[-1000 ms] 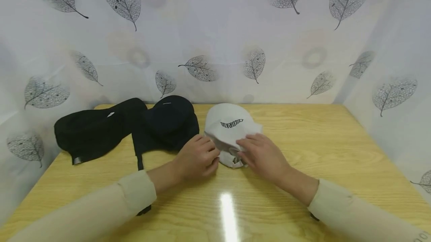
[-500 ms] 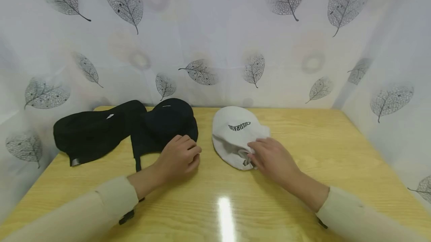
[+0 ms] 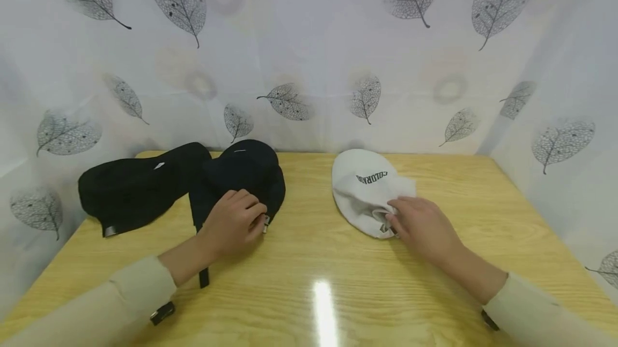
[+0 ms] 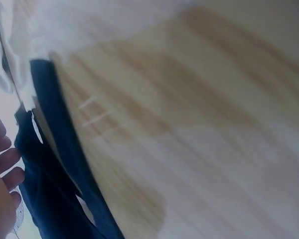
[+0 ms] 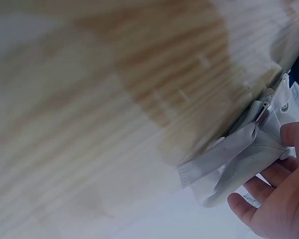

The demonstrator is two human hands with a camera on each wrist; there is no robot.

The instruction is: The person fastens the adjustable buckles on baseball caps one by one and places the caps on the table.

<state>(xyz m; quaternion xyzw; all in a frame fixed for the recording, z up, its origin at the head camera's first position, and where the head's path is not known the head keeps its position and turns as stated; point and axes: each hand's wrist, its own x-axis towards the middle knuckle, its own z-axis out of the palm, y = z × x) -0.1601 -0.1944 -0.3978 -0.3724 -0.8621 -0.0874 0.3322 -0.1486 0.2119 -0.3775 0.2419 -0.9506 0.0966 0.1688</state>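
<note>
A white cap (image 3: 359,170) with dark COLORADO lettering, upside down in the head view, lies right of the middle of the table. My right hand (image 3: 427,229) pinches its near right edge, thumb on one side and fingers on the other. In the right wrist view, the cap's strap and metal buckle (image 5: 262,113) show beside my thumb. My left hand (image 3: 234,223) is over the near edge of a navy cap (image 3: 248,167), its fingers loosely bent. The left wrist view shows these fingertips beside the navy cloth (image 4: 37,189), with nothing held between them.
A black cap (image 3: 130,191) lies on its side at the left, touching the navy cap. A dark strap (image 3: 204,277) trails toward the front of the wooden table (image 3: 299,261). A leaf-patterned curtain (image 3: 318,57) stands behind and at both sides.
My right hand has moved the white cap rightward, away from the navy cap. My left hand has left the white cap's edge and moved left to the navy cap.
</note>
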